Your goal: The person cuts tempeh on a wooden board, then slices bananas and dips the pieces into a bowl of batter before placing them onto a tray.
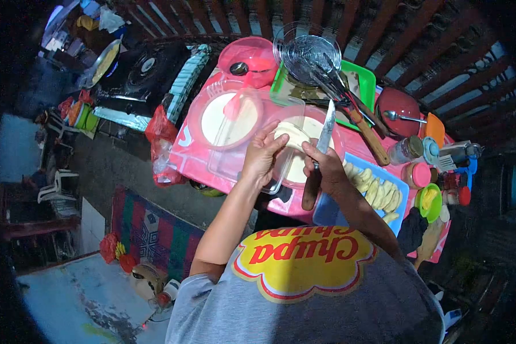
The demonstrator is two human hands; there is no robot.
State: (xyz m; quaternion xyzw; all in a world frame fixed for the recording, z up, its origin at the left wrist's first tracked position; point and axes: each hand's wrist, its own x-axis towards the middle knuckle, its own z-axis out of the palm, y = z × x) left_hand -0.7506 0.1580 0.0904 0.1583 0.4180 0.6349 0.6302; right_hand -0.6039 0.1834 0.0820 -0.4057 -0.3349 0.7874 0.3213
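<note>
My left hand (262, 153) is closed around a pale, peeled banana (291, 136) that looks cut into slices. In my right hand (329, 167) is a knife (326, 132), its blade pointing up and away beside the banana, its wooden handle below my fist. A clear plastic container (282, 179) lies under my hands. Behind it are two pink-rimmed bowls of creamy white liquid, a left bowl (197, 125) and a right bowl (337, 144) partly hidden by my hands. To the right, a blue tray (325, 211) holds several peeled bananas (378, 192).
A green tray (368, 80) with utensils and a pink basin (226, 54) stand at the back of the pink-covered table (184, 150). Jars, including a pink-lidded jar (419, 175), crowd the right side. A black stove (137, 77) and a pan (104, 62) are at left.
</note>
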